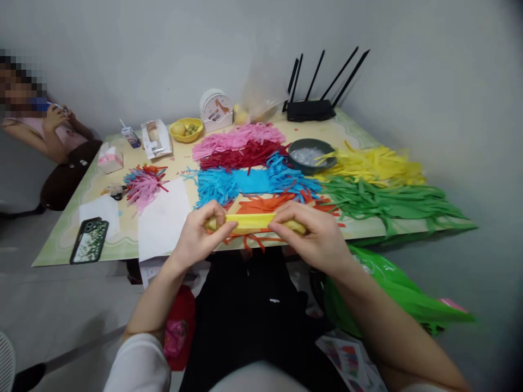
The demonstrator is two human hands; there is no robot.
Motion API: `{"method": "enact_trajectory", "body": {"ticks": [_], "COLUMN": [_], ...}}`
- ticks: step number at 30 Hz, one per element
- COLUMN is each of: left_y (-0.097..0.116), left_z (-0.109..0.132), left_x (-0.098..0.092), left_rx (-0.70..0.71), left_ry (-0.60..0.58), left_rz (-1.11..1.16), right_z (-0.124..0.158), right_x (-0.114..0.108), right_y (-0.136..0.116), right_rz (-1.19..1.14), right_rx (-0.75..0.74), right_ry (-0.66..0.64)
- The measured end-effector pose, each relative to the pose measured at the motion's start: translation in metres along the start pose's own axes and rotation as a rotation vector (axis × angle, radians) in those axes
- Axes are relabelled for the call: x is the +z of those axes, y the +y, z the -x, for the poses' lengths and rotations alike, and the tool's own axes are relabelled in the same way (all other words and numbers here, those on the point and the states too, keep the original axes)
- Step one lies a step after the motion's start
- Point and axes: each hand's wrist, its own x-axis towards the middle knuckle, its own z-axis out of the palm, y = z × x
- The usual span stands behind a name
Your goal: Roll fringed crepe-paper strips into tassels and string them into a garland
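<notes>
A yellow paper strip (251, 222) is stretched level between my two hands, just over the table's front edge. My left hand (209, 226) pinches its left end, and my right hand (307, 231) pinches the other end. Behind my fingers lies orange fringed paper (263, 204), partly covered by the hands. Beyond that is a blue fringed piece (251, 181) with a plain middle band. Dark red (241, 156) and pink fringed paper (239, 137) lie farther back. Green fringed paper (384, 201) and yellow fringed paper (373, 166) spread out on the right.
A dark bowl (308, 154) stands beside the fringes, with a black router (311, 110) behind it. Left are white paper (165, 215), a phone (90, 239), a multicoloured tassel (145, 188) and a yellow fruit bowl (186, 137). A person (57, 130) sits far left. A green bag (388, 288) hangs right.
</notes>
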Motion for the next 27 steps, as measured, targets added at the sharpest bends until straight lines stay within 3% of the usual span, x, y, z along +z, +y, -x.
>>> {"method": "enact_trajectory", "body": {"ticks": [4,7,10,15,20,27], "left_y": [-0.001,0.001,0.003,0.001,-0.006,-0.011], "left_z": [0.001,0.001,0.001,0.005,0.006,0.006], "left_x": [0.0,-0.002,-0.003,0.0,0.003,0.005], "left_rx": [0.093,0.079,-0.056,-0.254,-0.244,-0.185], "left_ry": [-0.059,-0.076,-0.086,-0.108,-0.072,-0.012], "left_rz": [-0.183,-0.23,-0.06,0.466,0.671,0.683], "right_z": [0.003,0.002,0.002,0.002,0.002,-0.001], "right_x": [0.002,0.001,0.0,0.004,0.009,0.012], "right_y": [-0.005,-0.005,-0.003,-0.002,0.001,0.004], "right_rz": [0.201,0.172,0.005,-0.415,-0.577,-0.568], "right_rx": [0.037,0.084,0.213,0.386,0.336,0.245], "right_ry": [0.043,0.02,-0.008,0.009,0.051,0.047]}}
